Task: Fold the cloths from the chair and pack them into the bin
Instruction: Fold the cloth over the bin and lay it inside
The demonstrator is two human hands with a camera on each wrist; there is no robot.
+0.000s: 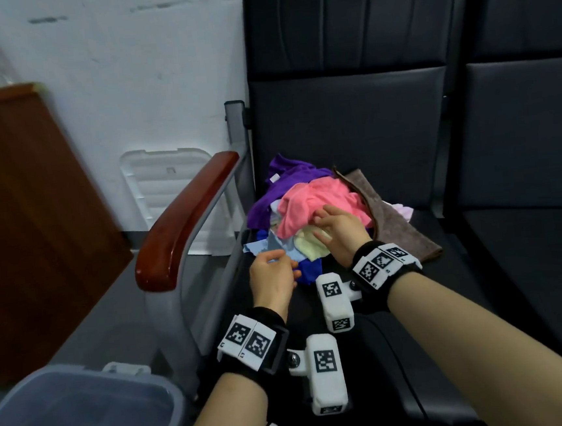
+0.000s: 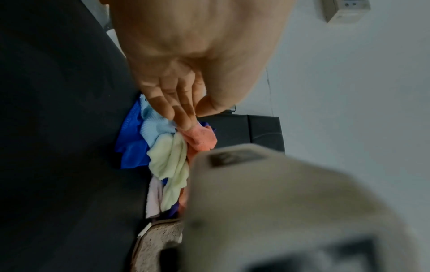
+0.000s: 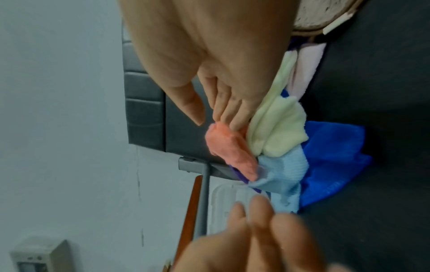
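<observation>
Indoors, black chair seat (image 1: 367, 324), white wall (image 1: 124, 73)

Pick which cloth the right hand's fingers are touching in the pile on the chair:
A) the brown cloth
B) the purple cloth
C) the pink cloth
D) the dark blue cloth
C: the right hand rests its fingers on the pink cloth atop the pile; the purple cloth, dark blue cloth and brown cloth lie clear of them.
</observation>
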